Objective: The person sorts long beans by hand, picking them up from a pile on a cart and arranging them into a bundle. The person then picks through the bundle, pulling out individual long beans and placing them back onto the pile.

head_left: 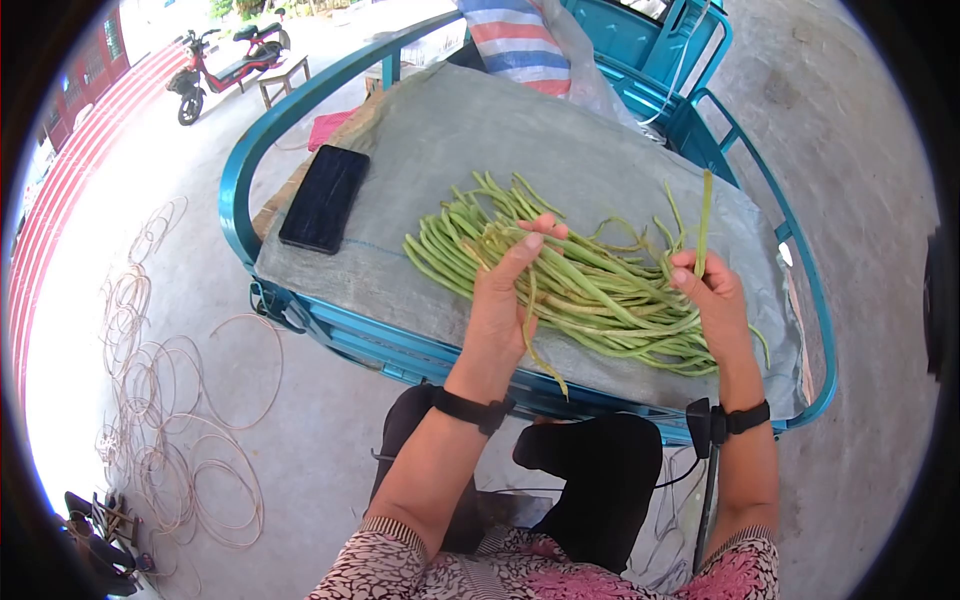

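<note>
A heap of long green beans (600, 300) lies on a grey cloth (430, 130) over the bed of a blue cart. My left hand (505, 295) is at the left part of the heap, its thumb and fingers closed on a bean; a yellowish bean hangs down beside it. At the heap's right end, my right hand (712, 290) pinches a bean between thumb and fingers, and one bean end stands upright above it. Some fingertips of both hands are hidden among the beans.
A black phone (325, 199) lies on the cloth at the left. Blue rails (240, 180) edge the cart. A striped bag (515, 42) sits at the back. Coiled wire (150, 400) is on the floor at left, with a red scooter (232, 68) beyond.
</note>
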